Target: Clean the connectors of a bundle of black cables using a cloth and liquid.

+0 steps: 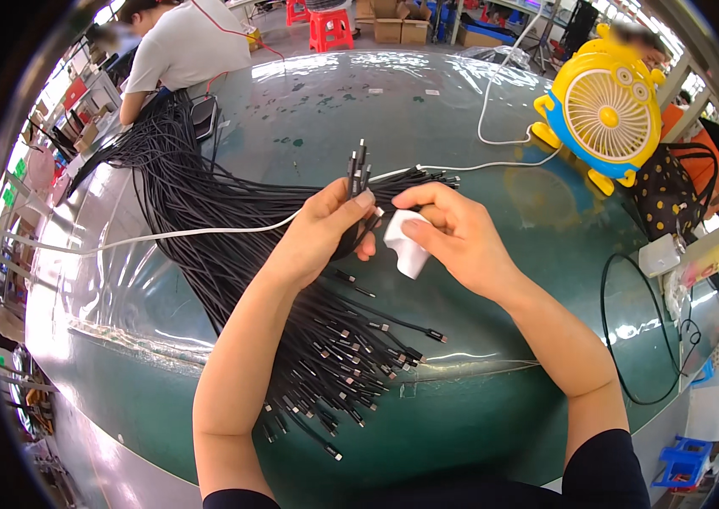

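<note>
My left hand is closed round several black cables, their metal-tipped plugs standing up above the fingers. Close beside it, my right hand pinches a small white piece between thumb and fingers; it looks like folded cloth, though I cannot tell for sure. One plug end pokes out between the two hands, near the white piece. A large bundle of black cables runs across the table under my left forearm. Many of its plug ends fan out below my hands.
A yellow and blue cartoon-shaped fan stands at the far right, its white cord crossing the green table. A black phone-like device lies far left, near a seated person. A dark cable loop lies at right.
</note>
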`<state>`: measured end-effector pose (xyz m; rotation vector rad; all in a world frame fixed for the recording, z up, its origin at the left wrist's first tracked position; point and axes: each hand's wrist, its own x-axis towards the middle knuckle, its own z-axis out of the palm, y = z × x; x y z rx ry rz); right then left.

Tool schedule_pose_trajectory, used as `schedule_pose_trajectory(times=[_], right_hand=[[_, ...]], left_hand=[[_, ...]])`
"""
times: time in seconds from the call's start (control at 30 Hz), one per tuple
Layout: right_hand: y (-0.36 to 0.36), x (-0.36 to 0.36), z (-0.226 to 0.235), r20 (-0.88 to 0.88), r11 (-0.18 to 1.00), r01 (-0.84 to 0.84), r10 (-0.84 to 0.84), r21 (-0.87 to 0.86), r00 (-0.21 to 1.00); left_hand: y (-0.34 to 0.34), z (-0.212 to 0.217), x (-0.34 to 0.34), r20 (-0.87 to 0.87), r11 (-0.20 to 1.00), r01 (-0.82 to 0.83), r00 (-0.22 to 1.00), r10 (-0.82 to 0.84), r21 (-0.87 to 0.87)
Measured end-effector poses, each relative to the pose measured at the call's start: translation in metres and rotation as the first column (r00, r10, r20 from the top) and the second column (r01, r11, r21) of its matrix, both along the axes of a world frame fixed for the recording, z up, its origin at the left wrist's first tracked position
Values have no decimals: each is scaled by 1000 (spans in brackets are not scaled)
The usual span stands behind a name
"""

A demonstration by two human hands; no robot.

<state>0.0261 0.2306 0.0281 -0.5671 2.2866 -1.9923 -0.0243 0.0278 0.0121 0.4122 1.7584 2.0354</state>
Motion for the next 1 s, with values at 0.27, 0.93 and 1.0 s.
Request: schedule_pose_trajectory(times=[0.27,0.93,1.0], right_hand=[[-17,-22,1,107,988,3,-20,156,994],[-6,-7,-5,-42,993,13,-8,115,999],[-3,-7,-9,-27,997,68,-67,25,997]], left_hand=[[0,5,3,-33,998,8,999,-10,-59],[-12,4,-1,-34,962,197,978,-207,-187],[-12,1,-3,-55,962,178,980,-193,-206]])
